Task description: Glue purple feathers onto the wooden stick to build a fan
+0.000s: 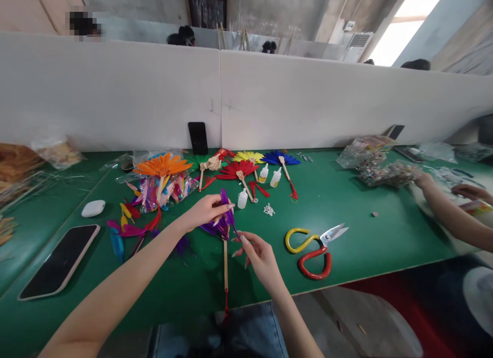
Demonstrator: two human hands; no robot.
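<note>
A purple feather (230,214) is stretched between my two hands. My left hand (206,213) pinches its upper part, and the fingertips of my right hand (259,251) are closed on its lower end. Just beneath them lies a purple feather fan (213,229) with a thin wooden handle (225,265) pointing at me. A red tassel (226,304) hangs from that handle over the table edge. My left hand partly hides the fan's head. Right of my hands are a white dropper bottle (242,199) and a small pile of white beads (269,209).
Scissors (314,250) with yellow and red handles lie open at right. Orange (164,165), red (239,172) and blue (280,158) fans lie behind. Loose feathers (134,227), a phone (59,263) and an earbud case (93,208) are left. A co-worker's arm (450,214) reaches in from the right.
</note>
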